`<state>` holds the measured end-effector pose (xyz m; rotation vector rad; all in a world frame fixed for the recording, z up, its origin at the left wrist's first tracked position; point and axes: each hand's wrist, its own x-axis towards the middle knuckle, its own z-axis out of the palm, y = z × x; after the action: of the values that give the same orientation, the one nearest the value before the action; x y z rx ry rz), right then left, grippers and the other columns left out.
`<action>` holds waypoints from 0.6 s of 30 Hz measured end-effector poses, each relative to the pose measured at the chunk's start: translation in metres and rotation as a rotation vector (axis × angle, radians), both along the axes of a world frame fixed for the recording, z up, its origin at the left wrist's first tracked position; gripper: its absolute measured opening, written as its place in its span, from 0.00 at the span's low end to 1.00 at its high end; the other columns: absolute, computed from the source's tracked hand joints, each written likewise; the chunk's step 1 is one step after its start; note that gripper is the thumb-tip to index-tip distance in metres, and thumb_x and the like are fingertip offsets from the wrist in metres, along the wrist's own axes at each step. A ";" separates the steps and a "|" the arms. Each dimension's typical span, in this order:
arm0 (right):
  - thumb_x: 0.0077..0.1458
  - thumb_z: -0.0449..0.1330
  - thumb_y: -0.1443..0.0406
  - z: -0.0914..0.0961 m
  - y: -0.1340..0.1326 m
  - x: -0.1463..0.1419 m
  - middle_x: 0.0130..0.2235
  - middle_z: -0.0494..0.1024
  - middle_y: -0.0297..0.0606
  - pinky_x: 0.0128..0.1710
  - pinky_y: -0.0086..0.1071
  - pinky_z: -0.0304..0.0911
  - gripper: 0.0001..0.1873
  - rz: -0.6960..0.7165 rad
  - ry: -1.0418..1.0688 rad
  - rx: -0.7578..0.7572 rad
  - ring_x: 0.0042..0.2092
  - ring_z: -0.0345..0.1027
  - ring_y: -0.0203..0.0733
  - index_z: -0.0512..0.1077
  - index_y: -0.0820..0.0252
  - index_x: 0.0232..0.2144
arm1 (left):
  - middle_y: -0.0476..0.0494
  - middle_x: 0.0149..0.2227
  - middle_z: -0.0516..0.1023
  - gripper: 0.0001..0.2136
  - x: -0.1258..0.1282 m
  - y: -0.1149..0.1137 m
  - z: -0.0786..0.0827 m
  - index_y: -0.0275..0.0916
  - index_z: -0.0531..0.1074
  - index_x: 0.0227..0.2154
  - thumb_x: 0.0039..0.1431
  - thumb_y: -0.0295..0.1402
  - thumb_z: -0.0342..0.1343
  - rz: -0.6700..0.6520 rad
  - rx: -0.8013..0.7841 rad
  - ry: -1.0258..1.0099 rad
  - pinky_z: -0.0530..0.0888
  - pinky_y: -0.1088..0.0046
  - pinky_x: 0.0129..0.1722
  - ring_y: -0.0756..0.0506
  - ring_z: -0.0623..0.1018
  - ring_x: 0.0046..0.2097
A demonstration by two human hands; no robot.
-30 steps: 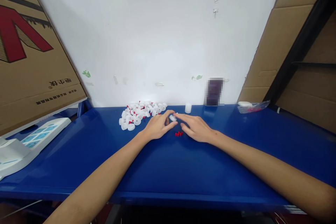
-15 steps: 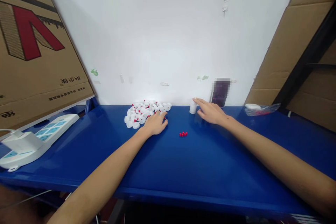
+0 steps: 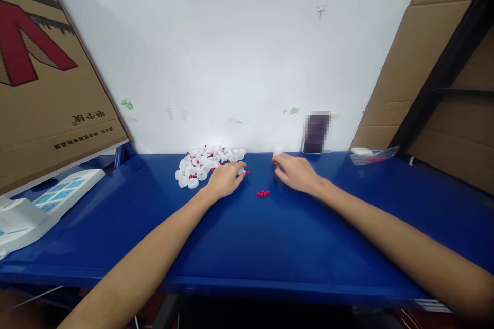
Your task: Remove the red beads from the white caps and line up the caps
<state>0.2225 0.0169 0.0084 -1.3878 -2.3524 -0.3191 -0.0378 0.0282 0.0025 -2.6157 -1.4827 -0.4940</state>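
At the right edge of a pile of white round plastic caps with red tips [image 3: 193, 167], my left hand [image 3: 224, 180] pinches one white cap with a red tip [image 3: 242, 171] between thumb and fingers. Farther right, my right hand [image 3: 295, 170] has its thumb and fingers apart, with nothing visible between them. Behind its fingertips stands a stack of white round pieces [image 3: 278, 150], mostly hidden by the hand. Several small red caps [image 3: 263, 194] lie grouped on the blue table [image 3: 247, 247], nearer to me and between the hands.
A phone [image 3: 314, 133] leans on the white wall behind. On the right lies a clear plastic bag [image 3: 374, 157] beside a white oval object [image 3: 362, 151]. A white power strip [image 3: 65, 205] with a plugged-in adapter sits at the left, before a cardboard box [image 3: 57, 87].
My right hand has come down off the top of the white stack, lower and nearer to me. My left hand has drawn a cap with a red tip from the pile. The view has shifted slightly.
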 end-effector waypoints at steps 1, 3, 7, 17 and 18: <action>0.62 0.50 0.66 -0.002 -0.005 -0.009 0.45 0.80 0.39 0.35 0.33 0.59 0.14 0.058 0.001 -0.035 0.40 0.75 0.44 0.73 0.56 0.45 | 0.42 0.49 0.80 0.15 0.002 -0.002 0.001 0.43 0.71 0.53 0.66 0.36 0.49 -0.023 0.014 -0.018 0.75 0.65 0.44 0.39 0.80 0.48; 0.61 0.52 0.66 -0.007 -0.014 -0.024 0.42 0.81 0.35 0.35 0.32 0.58 0.12 0.109 0.083 -0.075 0.39 0.75 0.41 0.74 0.53 0.43 | 0.43 0.47 0.81 0.15 0.006 -0.005 0.001 0.44 0.72 0.52 0.66 0.38 0.51 -0.069 0.036 -0.053 0.75 0.67 0.42 0.41 0.80 0.45; 0.53 0.62 0.61 -0.011 -0.027 -0.036 0.38 0.81 0.31 0.33 0.31 0.56 0.14 0.088 0.317 -0.120 0.37 0.74 0.41 0.74 0.52 0.44 | 0.46 0.44 0.81 0.14 0.010 -0.010 0.001 0.44 0.72 0.52 0.65 0.38 0.53 -0.155 0.070 -0.106 0.74 0.71 0.40 0.44 0.81 0.43; 0.62 0.55 0.59 -0.015 -0.020 -0.029 0.31 0.76 0.31 0.31 0.30 0.54 0.09 0.236 0.403 -0.240 0.30 0.66 0.36 0.71 0.56 0.34 | 0.47 0.43 0.81 0.11 0.020 -0.016 -0.005 0.43 0.73 0.48 0.65 0.35 0.53 -0.268 0.096 -0.092 0.72 0.71 0.40 0.45 0.80 0.43; 0.62 0.55 0.59 -0.016 -0.020 -0.029 0.30 0.75 0.31 0.31 0.29 0.53 0.09 0.248 0.391 -0.231 0.31 0.66 0.36 0.71 0.57 0.34 | 0.47 0.43 0.81 0.11 0.021 -0.016 -0.006 0.42 0.73 0.48 0.65 0.35 0.52 -0.276 0.090 -0.089 0.72 0.71 0.40 0.45 0.79 0.44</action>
<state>0.1934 -0.0030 -0.0077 -1.1108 -2.2403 0.2785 -0.0169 0.0120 -0.0030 -2.7708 -1.0940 -0.6937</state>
